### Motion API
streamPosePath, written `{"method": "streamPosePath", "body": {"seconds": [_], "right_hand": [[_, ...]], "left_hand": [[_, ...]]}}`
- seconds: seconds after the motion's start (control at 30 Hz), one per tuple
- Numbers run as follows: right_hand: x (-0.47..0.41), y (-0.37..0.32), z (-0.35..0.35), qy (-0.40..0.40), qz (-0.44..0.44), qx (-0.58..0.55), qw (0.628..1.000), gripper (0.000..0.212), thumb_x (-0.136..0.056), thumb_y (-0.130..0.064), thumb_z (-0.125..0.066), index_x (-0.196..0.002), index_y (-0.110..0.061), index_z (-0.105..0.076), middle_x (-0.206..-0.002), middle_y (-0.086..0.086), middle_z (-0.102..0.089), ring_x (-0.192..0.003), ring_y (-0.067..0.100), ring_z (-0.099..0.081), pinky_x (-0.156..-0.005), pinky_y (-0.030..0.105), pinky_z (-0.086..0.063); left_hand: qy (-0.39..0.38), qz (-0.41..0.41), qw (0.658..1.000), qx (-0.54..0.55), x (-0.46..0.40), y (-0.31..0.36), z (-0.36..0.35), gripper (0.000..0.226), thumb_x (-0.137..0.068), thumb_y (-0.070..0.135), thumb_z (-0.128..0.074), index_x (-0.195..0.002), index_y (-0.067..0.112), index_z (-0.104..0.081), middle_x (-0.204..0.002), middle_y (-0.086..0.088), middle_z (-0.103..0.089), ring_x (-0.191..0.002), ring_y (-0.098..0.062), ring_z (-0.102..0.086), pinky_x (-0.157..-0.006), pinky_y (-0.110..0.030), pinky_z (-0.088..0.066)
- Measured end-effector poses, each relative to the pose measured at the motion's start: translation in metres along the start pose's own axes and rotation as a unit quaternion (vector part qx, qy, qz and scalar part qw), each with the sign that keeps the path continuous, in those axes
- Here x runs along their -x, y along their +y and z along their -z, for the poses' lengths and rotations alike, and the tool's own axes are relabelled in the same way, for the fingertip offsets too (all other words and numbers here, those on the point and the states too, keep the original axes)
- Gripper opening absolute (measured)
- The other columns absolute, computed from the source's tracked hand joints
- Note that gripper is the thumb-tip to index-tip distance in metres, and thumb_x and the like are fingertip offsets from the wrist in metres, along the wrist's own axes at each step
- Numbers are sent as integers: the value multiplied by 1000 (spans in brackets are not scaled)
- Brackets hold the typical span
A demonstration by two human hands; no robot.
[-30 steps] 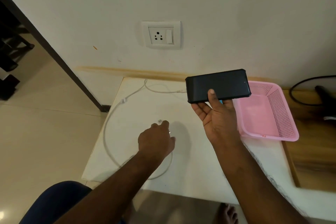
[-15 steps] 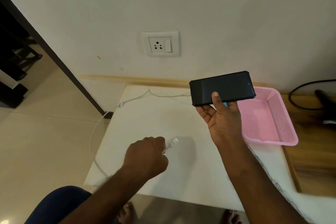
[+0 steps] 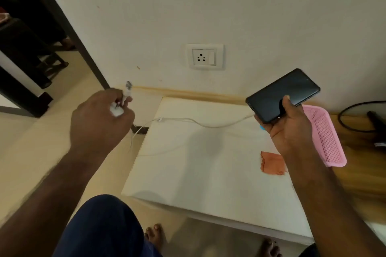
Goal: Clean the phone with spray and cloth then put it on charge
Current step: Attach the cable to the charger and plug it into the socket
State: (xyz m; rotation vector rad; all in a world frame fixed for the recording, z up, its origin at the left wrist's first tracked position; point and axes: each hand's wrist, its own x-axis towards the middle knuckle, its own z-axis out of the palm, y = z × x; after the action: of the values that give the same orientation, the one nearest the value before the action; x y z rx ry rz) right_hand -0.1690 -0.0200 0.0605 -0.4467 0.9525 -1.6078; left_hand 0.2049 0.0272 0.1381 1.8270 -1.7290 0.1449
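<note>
Two hands raised above the white worktop (image 3: pixel 188 173); left hand (image 3: pixel 100 119) closed around white charger cable (image 3: pixel 204 124) end; right hand (image 3: pixel 290 129) gripping dark phone (image 3: pixel 282 94), screen up, below wall socket (image 3: pixel 204 56); orange cloth (image 3: pixel 271 162) lying on worktop.

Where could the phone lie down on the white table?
The middle and near part of the white table is bare, between the cable at the back and the orange cloth on the right. The right edge is crowded by the pink basket.

White surface (image 3: pixel 188 173) carries a white cable (image 3: pixel 208 124), an orange cloth (image 3: pixel 272 162) and a pink basket (image 3: pixel 325 137) at its right edge.
</note>
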Motion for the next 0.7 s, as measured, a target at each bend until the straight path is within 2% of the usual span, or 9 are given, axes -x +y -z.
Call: {"method": "streamPosePath", "body": {"seconds": [0.1,0.2,0.37,0.47,0.57,0.6,0.7], "right_hand": [[6,0,-4,-6,-54,9,999,45,-95,-34,-56,-136,-15,-48,-124,10,-66,-112,33,-63,-90,51,-53],[15,1,-10,-22,-84,34,996,44,-95,-33,-57,-134,-14,-49,-121,10,-68,-112,32,-64,-94,53,-50],[28,-5,-19,-41,-122,52,990,42,-94,-30,-59,-132,-14,-52,-121,11,-68,-107,31,-67,-83,48,-56],[35,-15,-20,-56,-118,101,986,36,-92,-31,-62,-125,-17,-57,-115,8,-71,-101,30,-69,-72,43,-58],[38,-29,-15,-60,-105,187,975,41,-86,-35,-67,-122,-16,-59,-113,10,-71,-105,35,-66,-85,50,-54],[39,-33,-13,-64,-99,214,970,44,-86,-35,-68,-124,-15,-59,-112,11,-71,-104,36,-65,-83,49,-54],[41,-41,-10,-68,-70,283,954,40,-89,-32,-67,-125,-16,-60,-107,11,-71,-91,33,-68,-58,35,-54]], "left_hand": [[40,-42,997,-51,-8,1,4,20,-83,12,-66,-102,10,-72,-84,-7,-66,-65,-21,-53,-59,-28,-36],[42,-83,995,-44,-17,6,11,26,-83,11,-64,-108,10,-74,-93,-12,-71,-67,-28,-61,-57,-32,-46],[87,-107,990,-30,-36,15,31,27,-85,12,-60,-107,12,-77,-102,-12,-72,-73,-31,-66,-59,-37,-52],[95,-92,991,-11,-48,20,49,29,-87,18,-59,-112,18,-75,-110,-9,-69,-84,-28,-67,-68,-36,-53],[119,-107,987,13,-60,26,65,31,-91,23,-57,-119,20,-71,-114,-9,-69,-89,-25,-66,-75,-34,-54],[127,-107,986,22,-64,29,69,33,-92,24,-55,-121,21,-71,-113,-9,-69,-89,-24,-65,-75,-31,-52],[114,-96,988,37,-76,38,80,38,-92,28,-49,-125,25,-68,-105,-6,-72,-86,-22,-65,-75,-31,-52]]}}
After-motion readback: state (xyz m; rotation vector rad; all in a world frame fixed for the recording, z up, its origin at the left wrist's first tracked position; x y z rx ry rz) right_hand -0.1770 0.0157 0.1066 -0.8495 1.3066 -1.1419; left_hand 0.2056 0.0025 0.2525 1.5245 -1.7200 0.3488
